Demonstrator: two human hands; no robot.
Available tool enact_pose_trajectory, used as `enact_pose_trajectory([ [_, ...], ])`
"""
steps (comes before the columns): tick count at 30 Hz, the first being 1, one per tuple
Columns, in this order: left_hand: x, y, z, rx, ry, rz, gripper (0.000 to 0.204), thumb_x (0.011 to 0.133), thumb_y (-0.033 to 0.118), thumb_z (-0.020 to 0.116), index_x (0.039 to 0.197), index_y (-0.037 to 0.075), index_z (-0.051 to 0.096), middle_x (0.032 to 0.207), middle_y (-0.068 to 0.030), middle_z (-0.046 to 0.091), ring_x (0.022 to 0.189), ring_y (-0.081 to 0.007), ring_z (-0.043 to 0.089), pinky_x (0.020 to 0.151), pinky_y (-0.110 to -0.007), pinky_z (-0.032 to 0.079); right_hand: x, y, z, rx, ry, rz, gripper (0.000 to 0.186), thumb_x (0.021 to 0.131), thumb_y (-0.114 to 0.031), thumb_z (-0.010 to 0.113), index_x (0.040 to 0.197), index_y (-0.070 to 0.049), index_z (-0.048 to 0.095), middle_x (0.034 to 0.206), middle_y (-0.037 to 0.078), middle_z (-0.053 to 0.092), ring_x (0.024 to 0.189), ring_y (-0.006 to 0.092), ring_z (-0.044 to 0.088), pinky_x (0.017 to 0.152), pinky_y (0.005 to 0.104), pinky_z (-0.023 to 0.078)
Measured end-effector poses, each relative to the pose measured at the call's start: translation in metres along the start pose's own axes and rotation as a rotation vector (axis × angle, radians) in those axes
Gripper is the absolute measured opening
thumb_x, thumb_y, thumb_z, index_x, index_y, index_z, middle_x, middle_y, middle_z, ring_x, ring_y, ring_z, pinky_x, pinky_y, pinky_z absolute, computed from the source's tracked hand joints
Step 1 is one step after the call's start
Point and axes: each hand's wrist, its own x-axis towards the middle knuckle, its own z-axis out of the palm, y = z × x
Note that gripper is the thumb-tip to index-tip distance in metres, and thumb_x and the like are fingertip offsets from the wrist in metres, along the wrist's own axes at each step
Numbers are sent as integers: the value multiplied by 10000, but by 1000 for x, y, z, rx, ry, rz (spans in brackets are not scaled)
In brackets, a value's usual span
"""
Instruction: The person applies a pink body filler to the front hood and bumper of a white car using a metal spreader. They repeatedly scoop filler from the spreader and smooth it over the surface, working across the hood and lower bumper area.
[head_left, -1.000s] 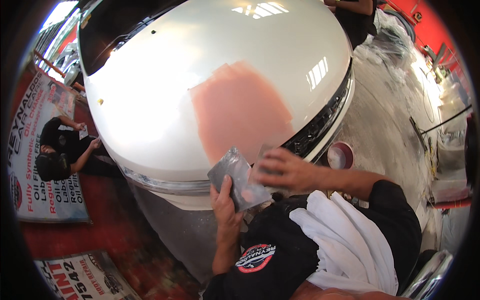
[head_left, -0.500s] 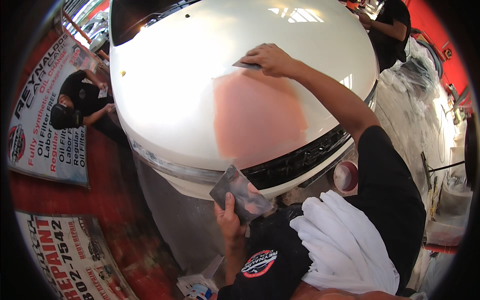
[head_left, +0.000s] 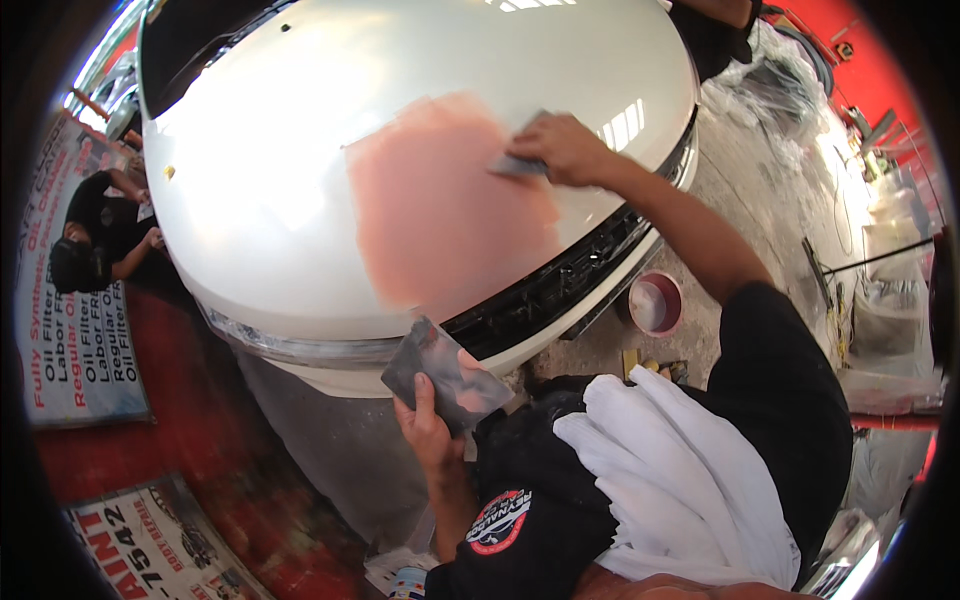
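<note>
A pink patch of body filler [head_left: 435, 215] covers the front middle of a white car hood [head_left: 290, 270]. My right hand [head_left: 572, 150] is closed round a grey filler spreader [head_left: 518, 165], whose edge rests at the patch's right side. Low in front of the bumper, my left hand [head_left: 428, 428] grips a flat dark mixing board [head_left: 415, 365] by its near edge, thumb on top. Pink filler [head_left: 468, 388] lies smeared on that board. The fingers beneath the board are hidden.
The black grille [head_left: 540, 290] runs below the patch. A reddish bucket [head_left: 655, 303] stands on the floor at right, and a white cloth [head_left: 680, 470] hangs over my front. One person [head_left: 105, 225] works left of the car, another [head_left: 715, 30] at far right.
My right hand with the spreader has moved from the patch's far edge to its right side. Filler now reaches farther up the hood. The view has shifted; the left hand still holds the board.
</note>
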Motion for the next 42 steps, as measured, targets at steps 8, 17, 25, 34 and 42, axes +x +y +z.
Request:
enact_pose_trajectory([
  [8, 21, 20, 11, 37, -154, -29, 277, 1041, 150, 566, 1288, 23, 569, 1160, -81, 662, 1008, -190, 662, 866, -329, 550, -155, -81, 66, -41, 297, 135, 618, 746, -57, 677, 1351, -147, 592, 1339, -2, 575, 1266, 240, 491, 1122, 476, 332],
  [17, 19, 13, 26, 75, -180, -68, 288, 1032, 150, 582, 1294, 32, 562, 1169, -87, 660, 1023, -202, 664, 881, -346, 552, -197, -117, 53, 415, 406, 391, 762, 643, 41, 697, 1374, -122, 560, 1356, 62, 574, 1279, 291, 507, 1117, 458, 361],
  [25, 15, -39, 72, 28, -171, -269, 328, 1000, 87, 607, 1315, 32, 536, 1224, -106, 643, 1091, -232, 657, 930, -390, 559, -199, -191, 15, 780, 505, -55, 676, 708, -16, 742, 1350, -139, 571, 1353, 152, 514, 1249, 379, 505, 1058, 499, 443],
  [34, 4, 4, 121, 224, -360, 52, 294, 1038, 107, 558, 1319, 23, 551, 1205, -85, 656, 1086, -185, 647, 890, -350, 558, -238, -129, 46, 702, 453, 213, 736, 702, -8, 723, 1401, -170, 562, 1369, 131, 510, 1279, 366, 483, 1084, 500, 406],
  [42, -5, -20, 114, 665, -374, 193, 346, 1046, 160, 562, 1344, -14, 545, 1224, -100, 638, 1096, -171, 600, 947, -317, 487, -208, -139, 8, 627, 406, 4, 719, 696, -50, 747, 1365, -279, 615, 1341, 56, 557, 1255, 323, 512, 1073, 498, 388],
])
